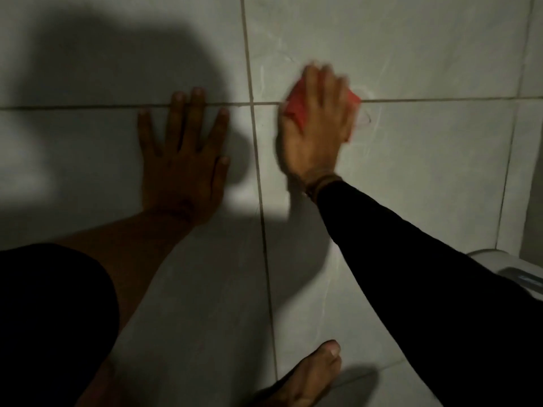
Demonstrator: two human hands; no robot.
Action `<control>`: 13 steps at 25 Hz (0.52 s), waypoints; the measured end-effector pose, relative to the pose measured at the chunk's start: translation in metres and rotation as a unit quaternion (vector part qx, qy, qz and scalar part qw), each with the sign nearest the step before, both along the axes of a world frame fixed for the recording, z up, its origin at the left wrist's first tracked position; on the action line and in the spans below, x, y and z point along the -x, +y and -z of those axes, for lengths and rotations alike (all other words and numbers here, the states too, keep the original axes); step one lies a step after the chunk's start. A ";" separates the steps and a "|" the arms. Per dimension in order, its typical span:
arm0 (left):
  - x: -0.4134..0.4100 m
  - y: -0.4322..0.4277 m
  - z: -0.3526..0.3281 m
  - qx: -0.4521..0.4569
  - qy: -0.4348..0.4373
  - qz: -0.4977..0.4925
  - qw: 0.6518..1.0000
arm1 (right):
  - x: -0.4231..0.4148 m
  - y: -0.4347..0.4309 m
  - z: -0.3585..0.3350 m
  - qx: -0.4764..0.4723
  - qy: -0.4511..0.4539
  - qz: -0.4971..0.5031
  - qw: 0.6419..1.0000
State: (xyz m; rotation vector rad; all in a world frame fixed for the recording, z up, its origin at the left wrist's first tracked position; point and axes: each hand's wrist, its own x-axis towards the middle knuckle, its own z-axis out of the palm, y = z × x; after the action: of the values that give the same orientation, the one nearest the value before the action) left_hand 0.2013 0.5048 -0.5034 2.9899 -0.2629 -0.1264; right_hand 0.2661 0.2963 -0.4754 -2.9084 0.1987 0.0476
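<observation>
Red cloth (295, 111) lies in the upper middle of the frame, flat on the tiled floor (426, 160) and almost wholly under the right hand (316, 127). It sits right where two grout lines (256, 148) cross, a little to the right of the crossing.

Nearest, at the bottom edge, a bare foot (308, 377) rests on the tiles just right of the upright grout line, toes pointing up the frame. In the lower left corner a knee in dark cloth (50, 318) fills the frame.

From the lower right a black sleeve (426, 274) runs up to the right hand, with a thin band (321, 185) at the wrist. That hand lies palm down on top of the cloth, its fingers stretched across it and close together, pressing it onto the tile. Red shows past the hand on both sides: a larger corner at the left beside the thumb, a smaller one at the right by the outer fingers. The hand and cloth are blurred, so the fingertips are not sharp.

The left hand (182, 160), on a bare forearm, lies in the middle left of the frame, palm flat on the tile and fingers spread wide, holding nothing. It is in shade, well apart from the cloth, on the other side of the upright grout line.

At the right edge a white rounded object (499, 265) stands on the floor. Farthest, a broad shadow (117, 60) darkens the upper left tiles.
</observation>
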 end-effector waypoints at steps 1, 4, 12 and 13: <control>-0.001 0.001 0.001 0.006 0.004 -0.002 1.000 | 0.007 0.016 0.006 0.003 -0.012 -0.073 0.997; 0.000 0.001 -0.002 0.019 0.006 -0.003 1.000 | 0.128 0.030 0.003 0.001 0.039 -0.222 0.974; 0.000 0.000 -0.005 0.007 0.011 0.003 1.000 | 0.201 -0.104 -0.012 0.038 0.159 0.119 0.979; 0.001 -0.001 -0.004 0.010 0.009 0.000 1.000 | 0.155 -0.116 -0.012 0.022 0.127 0.168 0.977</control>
State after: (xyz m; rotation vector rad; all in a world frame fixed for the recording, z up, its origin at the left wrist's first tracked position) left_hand 0.2002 0.5042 -0.4994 2.9677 -0.2609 -0.1492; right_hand 0.1112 0.1798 -0.4629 -2.8594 0.7399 0.3631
